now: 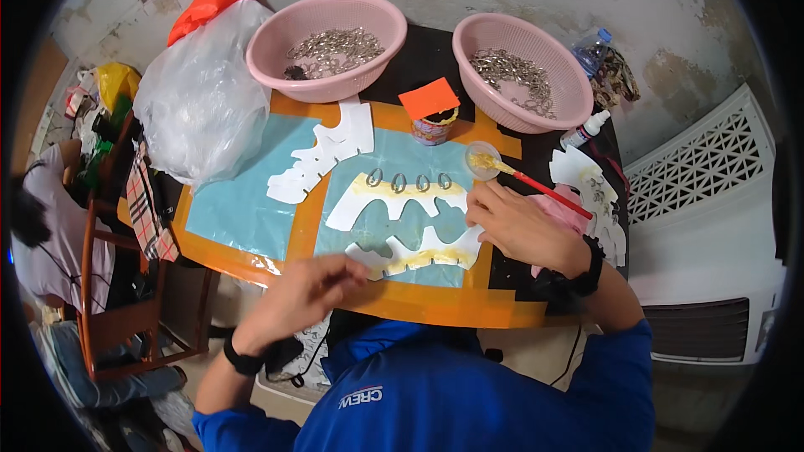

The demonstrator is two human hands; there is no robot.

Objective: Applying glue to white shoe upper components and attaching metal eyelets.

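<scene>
Two curved white cut-out pieces with notched edges lie before me on blue plastic sheeting. Four oval metal rings, among them one metal ring, sit along the yellow-smeared edge of the upper white piece. The lower white piece also carries yellow smears. My left hand is at its left end, thumb and fingers apart and partly curled. My right hand has its fingertips closed on that piece's right end, which they partly hide. Beside them a red-handled brush rests in a small cup of yellow paste.
Two pink baskets hold metal rings at the back. A tin with an orange card stands between them. More white pieces lie left. A plastic bag, a small bottle and a person are around.
</scene>
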